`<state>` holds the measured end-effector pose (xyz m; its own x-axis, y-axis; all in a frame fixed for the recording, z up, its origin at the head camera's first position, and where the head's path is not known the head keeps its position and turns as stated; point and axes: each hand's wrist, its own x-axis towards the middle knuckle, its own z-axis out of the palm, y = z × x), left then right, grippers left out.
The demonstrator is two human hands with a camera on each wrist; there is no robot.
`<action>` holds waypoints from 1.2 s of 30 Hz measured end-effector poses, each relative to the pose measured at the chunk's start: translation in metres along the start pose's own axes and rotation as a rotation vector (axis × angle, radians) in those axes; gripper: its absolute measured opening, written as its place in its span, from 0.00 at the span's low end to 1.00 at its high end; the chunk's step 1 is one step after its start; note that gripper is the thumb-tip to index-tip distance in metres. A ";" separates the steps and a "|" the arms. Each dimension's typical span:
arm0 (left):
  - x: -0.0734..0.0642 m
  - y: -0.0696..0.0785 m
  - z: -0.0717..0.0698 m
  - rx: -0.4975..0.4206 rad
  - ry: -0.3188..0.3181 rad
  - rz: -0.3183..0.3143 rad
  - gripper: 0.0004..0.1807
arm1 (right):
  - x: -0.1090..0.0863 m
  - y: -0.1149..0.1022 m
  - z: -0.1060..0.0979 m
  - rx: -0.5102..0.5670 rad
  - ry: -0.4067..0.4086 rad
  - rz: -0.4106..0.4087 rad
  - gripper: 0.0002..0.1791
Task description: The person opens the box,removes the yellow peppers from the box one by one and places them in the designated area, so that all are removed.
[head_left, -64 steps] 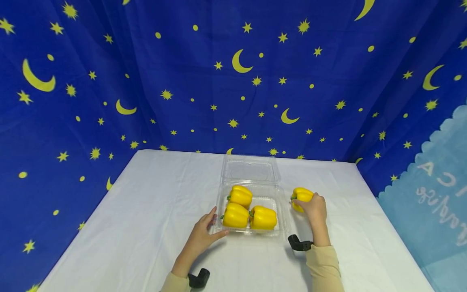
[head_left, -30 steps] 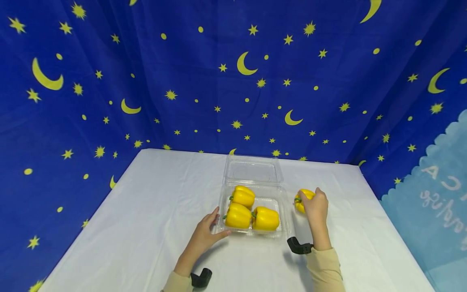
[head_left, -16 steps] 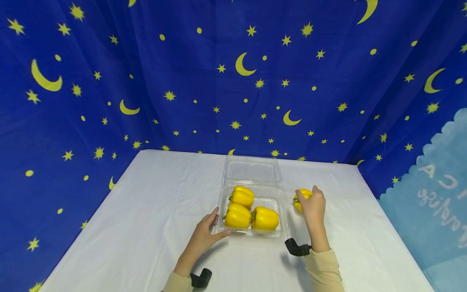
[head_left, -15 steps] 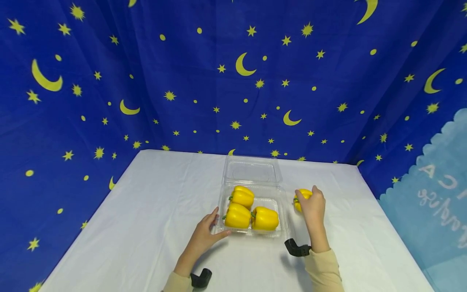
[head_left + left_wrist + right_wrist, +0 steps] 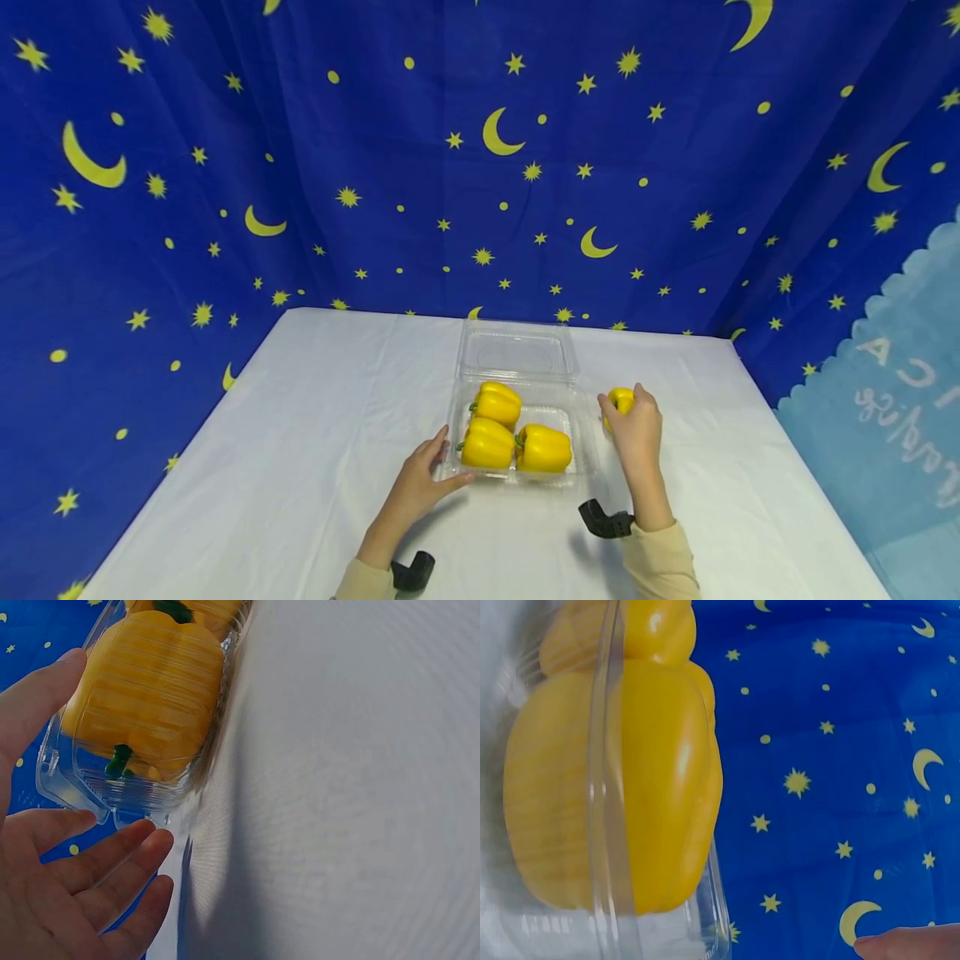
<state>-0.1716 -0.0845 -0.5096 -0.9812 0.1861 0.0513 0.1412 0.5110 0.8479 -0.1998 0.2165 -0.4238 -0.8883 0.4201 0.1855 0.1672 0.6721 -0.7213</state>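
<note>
A clear plastic clamshell box (image 5: 583, 454) lies with its lid folded back. Inside are three yellow bell peppers: one at the back left (image 5: 497, 403), one at the front left (image 5: 487, 443) and one at the front right (image 5: 543, 448). My left hand (image 5: 420, 479) is spread at the box's front left corner, thumb along the front rim; the left wrist view shows its fingers fairly straight beside the plastic. Right of the box, my right hand (image 5: 637, 427) grips another yellow bell pepper (image 5: 619, 400), largely covered by the hand. Only a fingertip (image 5: 907, 943) of it enters the right wrist view.
The transparent lid (image 5: 516, 350) lies behind the box. A white cloth (image 5: 337, 400) covers the table, with a blue star-and-moon curtain (image 5: 375, 150) behind it. Black camera mounts sit on the left wrist (image 5: 412, 572) and the right wrist (image 5: 604, 519).
My right hand has come slightly left and nearer to me, and its pepper has turned so the green stem is now hidden. The left hand and the boxed peppers have stayed put.
</note>
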 end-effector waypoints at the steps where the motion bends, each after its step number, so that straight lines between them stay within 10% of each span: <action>1: 0.000 0.000 0.000 -0.002 0.001 -0.002 0.50 | -0.001 -0.001 0.001 -0.002 -0.006 -0.003 0.37; 36: 0.001 0.003 0.001 -0.015 -0.003 -0.054 0.51 | -0.027 -0.015 0.019 0.042 -0.083 -0.077 0.38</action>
<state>-0.1723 -0.0816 -0.5075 -0.9869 0.1610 0.0043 0.0866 0.5080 0.8570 -0.1858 0.1837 -0.4306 -0.9304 0.3152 0.1869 0.0808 0.6739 -0.7344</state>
